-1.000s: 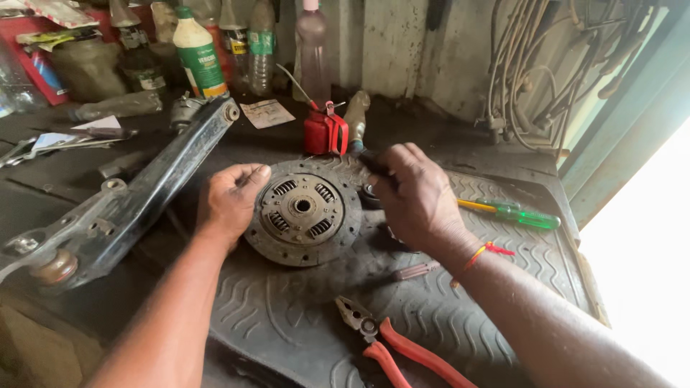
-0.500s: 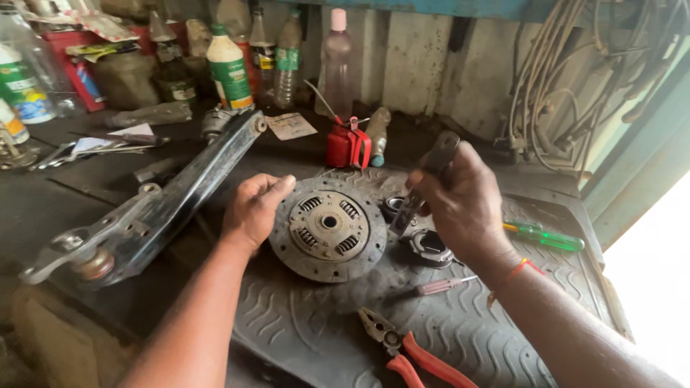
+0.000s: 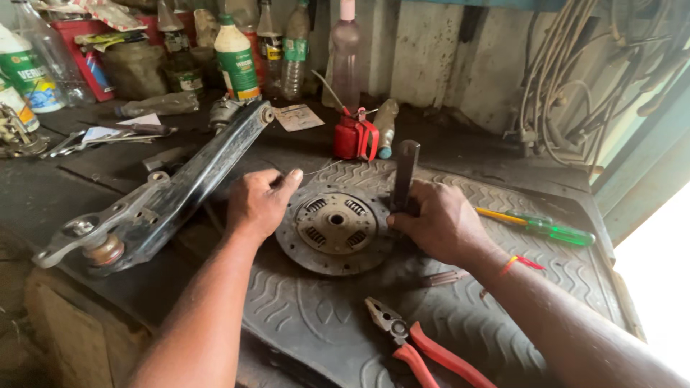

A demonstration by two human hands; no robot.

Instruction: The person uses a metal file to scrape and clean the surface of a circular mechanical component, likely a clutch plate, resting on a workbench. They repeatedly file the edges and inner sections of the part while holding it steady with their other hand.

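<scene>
A round metal clutch disc [image 3: 336, 228] with springs around its hub lies flat on a ribbed black rubber mat [image 3: 460, 323]. My left hand [image 3: 260, 202] rests on the disc's left rim, fingers curled against the edge. My right hand [image 3: 440, 219] grips a dark metal bar [image 3: 405, 174], holding it upright at the disc's right edge. The lower end of the bar is hidden by my fingers.
A long grey metal suspension arm [image 3: 154, 197] lies to the left. Red-handled pliers [image 3: 424, 347] lie on the mat in front, a green-handled screwdriver [image 3: 546, 228] to the right. A red oil can [image 3: 354, 136] and several bottles [image 3: 237, 61] stand at the back by the wall.
My right hand has come down with the bar and set it upright at the disc's right edge. My left hand stays on the left rim. The view has shifted slightly.
</scene>
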